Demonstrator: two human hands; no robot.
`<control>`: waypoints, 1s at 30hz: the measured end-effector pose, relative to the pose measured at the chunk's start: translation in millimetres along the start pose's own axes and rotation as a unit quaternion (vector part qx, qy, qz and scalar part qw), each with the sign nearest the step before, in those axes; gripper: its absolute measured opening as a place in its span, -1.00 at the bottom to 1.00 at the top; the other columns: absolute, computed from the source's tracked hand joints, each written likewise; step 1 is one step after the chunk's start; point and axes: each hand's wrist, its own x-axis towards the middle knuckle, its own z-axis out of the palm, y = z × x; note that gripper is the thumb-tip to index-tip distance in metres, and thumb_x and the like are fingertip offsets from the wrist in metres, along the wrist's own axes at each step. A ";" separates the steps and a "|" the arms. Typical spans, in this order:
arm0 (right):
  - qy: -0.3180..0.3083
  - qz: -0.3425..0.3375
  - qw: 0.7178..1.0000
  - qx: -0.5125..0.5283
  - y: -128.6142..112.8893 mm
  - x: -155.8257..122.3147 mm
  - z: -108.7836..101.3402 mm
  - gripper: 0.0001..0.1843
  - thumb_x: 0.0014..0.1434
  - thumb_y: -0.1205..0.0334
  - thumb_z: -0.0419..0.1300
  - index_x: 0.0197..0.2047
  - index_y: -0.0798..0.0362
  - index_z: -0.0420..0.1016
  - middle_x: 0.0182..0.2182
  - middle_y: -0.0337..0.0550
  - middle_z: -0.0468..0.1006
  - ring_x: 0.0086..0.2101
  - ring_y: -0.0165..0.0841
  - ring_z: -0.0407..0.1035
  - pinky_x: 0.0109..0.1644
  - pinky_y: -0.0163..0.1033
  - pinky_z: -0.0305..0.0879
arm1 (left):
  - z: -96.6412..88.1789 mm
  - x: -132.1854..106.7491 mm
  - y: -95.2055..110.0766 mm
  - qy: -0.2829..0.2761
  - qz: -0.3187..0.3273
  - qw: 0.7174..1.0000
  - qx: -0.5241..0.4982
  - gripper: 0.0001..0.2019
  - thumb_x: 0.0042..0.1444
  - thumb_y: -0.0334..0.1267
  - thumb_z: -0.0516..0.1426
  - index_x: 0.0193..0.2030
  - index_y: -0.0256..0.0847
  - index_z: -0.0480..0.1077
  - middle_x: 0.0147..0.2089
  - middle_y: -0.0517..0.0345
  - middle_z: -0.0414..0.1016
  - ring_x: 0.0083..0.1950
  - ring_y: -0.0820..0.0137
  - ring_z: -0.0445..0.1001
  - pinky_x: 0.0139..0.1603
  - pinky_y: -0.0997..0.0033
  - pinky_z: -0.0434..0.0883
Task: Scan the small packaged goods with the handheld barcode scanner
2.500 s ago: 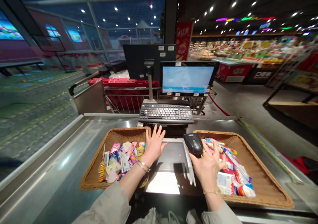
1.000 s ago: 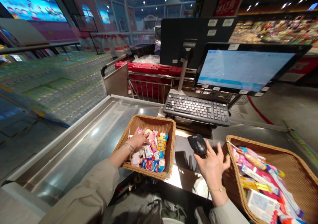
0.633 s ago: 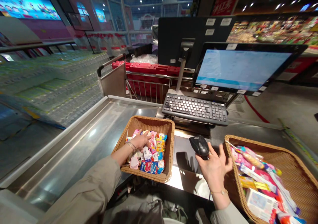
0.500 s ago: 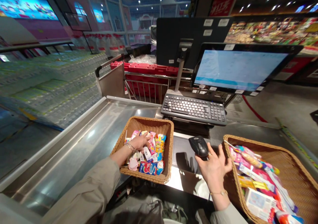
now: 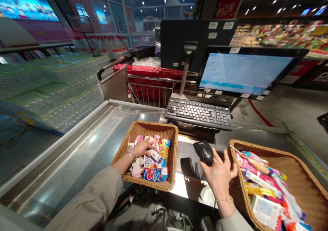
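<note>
My left hand (image 5: 141, 147) reaches into the left wicker basket (image 5: 171, 135) and its fingers close over the small bright snack packets (image 5: 156, 162) piled there; which packet it grips I cannot make out. My right hand (image 5: 219, 171) holds a black handheld barcode scanner (image 5: 203, 151) above the flat scanner plate (image 5: 186, 154), with the other fingers spread. To its right stands the right wicker basket (image 5: 299, 166), filled with several colourful packets (image 5: 263, 186).
A black keyboard (image 5: 199, 113) and a lit checkout screen (image 5: 243, 73) stand behind the baskets. A steel counter trough (image 5: 84, 149) runs off to the left. A trolley with red crates (image 5: 151, 82) sits beyond the counter. Store shelves lie far right.
My left hand went from the scanner plate into the left basket and settled on the packets. The right hand stayed on the scanner. My view swung left.
</note>
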 end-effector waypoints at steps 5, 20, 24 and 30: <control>0.006 -0.005 1.000 -0.006 1.7 -1.1 -1.3 -0.55 0.10 -0.13 -0.02 -0.36 -0.03 0.57 -0.01 -0.06 0.56 0.23 -0.04 0.08 0.23 0.21 -0.26 | -0.2 0.7 2.2 0.011 0.015 1.000 -0.009 -0.65 0.02 -0.07 0.28 -0.01 0.21 0.47 0.23 0.21 0.44 0.44 0.09 0.03 0.34 -0.29 -0.26; 0.015 -0.014 1.000 -0.011 1.3 -3.9 -9.7 -0.60 0.11 -0.07 0.00 -0.33 -0.02 0.55 0.00 -0.08 0.55 0.24 -0.04 0.05 0.22 0.22 -0.23 | -20.5 7.5 47.6 0.171 0.024 0.985 0.014 -0.67 0.22 0.01 0.10 0.09 0.10 0.42 0.10 0.19 0.55 0.22 0.32 0.40 0.42 -0.10 -0.45; 0.011 -0.011 1.000 -0.012 1.1 -4.6 -14.1 -0.60 0.12 -0.06 -0.01 -0.31 -0.03 0.57 0.01 -0.07 0.55 0.24 -0.03 0.05 0.21 0.23 -0.22 | -26.4 7.2 59.4 0.224 0.000 0.974 0.039 -0.68 0.24 -0.02 0.08 0.11 0.10 0.42 0.11 0.16 0.54 0.16 0.28 0.45 0.39 -0.20 -0.46; 0.028 -0.021 0.999 -0.013 5.3 -7.1 -16.1 -0.64 0.09 -0.03 0.04 -0.28 -0.02 0.56 0.00 -0.09 0.55 0.24 -0.04 0.06 0.21 0.22 -0.18 | -33.1 3.4 72.1 0.285 -0.019 0.955 0.081 -0.70 0.25 -0.06 0.08 0.09 0.08 0.43 0.03 0.14 0.57 0.08 0.25 0.49 0.39 -0.29 -0.43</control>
